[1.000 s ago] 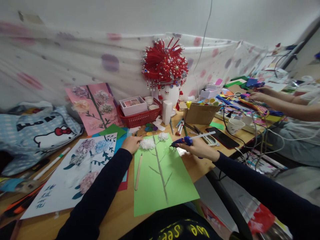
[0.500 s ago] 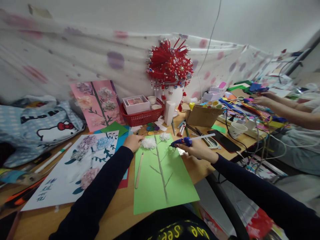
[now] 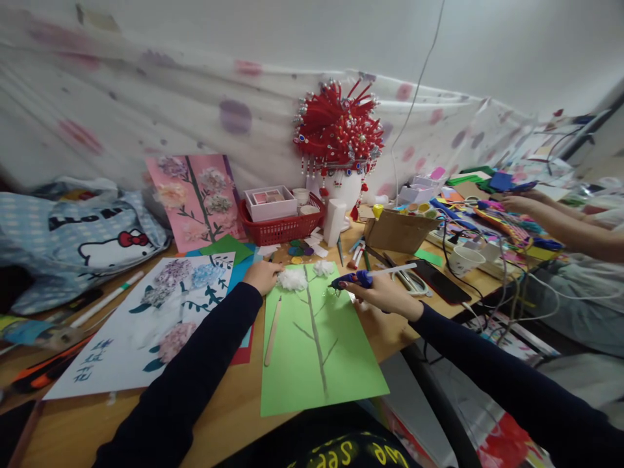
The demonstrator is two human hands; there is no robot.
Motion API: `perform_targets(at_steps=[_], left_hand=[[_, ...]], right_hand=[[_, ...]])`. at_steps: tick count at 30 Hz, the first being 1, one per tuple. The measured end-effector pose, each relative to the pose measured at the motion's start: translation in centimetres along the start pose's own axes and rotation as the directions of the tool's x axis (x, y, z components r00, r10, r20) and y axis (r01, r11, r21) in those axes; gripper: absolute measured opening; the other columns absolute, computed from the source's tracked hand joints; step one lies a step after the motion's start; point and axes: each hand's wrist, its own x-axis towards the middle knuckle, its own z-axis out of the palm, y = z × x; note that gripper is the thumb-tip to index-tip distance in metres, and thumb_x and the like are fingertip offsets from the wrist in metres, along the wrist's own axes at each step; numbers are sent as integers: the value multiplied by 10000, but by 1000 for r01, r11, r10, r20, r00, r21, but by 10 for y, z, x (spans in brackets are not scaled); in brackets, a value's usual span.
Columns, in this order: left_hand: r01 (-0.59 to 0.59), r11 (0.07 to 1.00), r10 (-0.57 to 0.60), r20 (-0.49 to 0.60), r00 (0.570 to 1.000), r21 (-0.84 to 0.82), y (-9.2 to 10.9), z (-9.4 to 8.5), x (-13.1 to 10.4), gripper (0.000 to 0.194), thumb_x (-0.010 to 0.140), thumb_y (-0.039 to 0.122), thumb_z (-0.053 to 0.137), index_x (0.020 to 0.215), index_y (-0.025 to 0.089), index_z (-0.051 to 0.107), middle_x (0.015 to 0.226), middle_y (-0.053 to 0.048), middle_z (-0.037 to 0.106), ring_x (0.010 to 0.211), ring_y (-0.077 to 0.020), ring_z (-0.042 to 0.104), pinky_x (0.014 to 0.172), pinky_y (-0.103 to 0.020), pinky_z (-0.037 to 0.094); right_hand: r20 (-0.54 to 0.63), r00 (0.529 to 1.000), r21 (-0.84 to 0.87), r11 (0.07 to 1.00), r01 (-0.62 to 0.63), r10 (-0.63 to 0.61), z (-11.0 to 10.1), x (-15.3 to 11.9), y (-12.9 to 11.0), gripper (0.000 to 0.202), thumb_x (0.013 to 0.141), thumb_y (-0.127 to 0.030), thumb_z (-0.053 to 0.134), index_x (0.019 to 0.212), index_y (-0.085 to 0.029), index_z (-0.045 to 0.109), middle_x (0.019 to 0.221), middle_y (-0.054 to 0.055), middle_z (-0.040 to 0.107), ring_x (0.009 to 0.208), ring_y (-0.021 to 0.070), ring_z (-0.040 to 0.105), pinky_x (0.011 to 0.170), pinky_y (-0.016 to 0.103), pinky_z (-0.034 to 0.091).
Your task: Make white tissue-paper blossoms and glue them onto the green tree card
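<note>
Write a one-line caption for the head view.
Right hand holds a glue gun over green paper bearing two white tufts and a drawn stem.

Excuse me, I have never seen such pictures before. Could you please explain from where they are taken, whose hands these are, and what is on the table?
There is no machine here: a person works with two bare hands. The camera sits on this person's head and looks forward and down.

On the table lies green paper with a drawn branch, two white fluffy tufts and a thin wooden stick. White paper with flowers lies to the left; a red basket stands behind.

The right hand holds a blue glue gun above the green paper. The left hand rests at its upper left edge. The arms at far right belong to somebody else.
</note>
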Motion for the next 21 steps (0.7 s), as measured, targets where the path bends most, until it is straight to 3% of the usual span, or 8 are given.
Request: perform_targets(at_steps=[5, 10, 21], left_hand=[[7, 1000, -7, -4, 1000, -7, -1, 1, 0, 394, 802, 158, 444, 1099, 251, 687, 1127, -36, 682, 1006, -222, 635, 888, -302, 471], [5, 1000, -5, 4, 1000, -10, 0, 0, 0, 402, 794, 148, 445, 1100, 243, 687, 1135, -46, 677, 1006, -237, 633, 892, -324, 472], [13, 1000, -12, 2, 1000, -17, 1, 0, 0, 398, 802, 153, 438, 1100, 241, 688, 1132, -34, 679, 1004, -235, 633, 881, -320, 474]], right_hand=[[-38, 999, -3, 1000, 23, -23, 3, 2, 1, 468, 808, -598, 479, 664, -175, 620, 536, -1, 512, 526, 120, 446, 482, 232, 311], [-18, 999, 25, 999, 42, -41, 2, 3, 0, 441, 808, -587, 490, 803, -186, 673, 576, -6, 534, 563, 129, 470, 509, 229, 334], [9, 999, 29, 998, 50, -50, 4, 4, -2, 466, 809, -594, 485, 651, -174, 613, 573, 23, 587, 555, 141, 518, 525, 244, 384]])
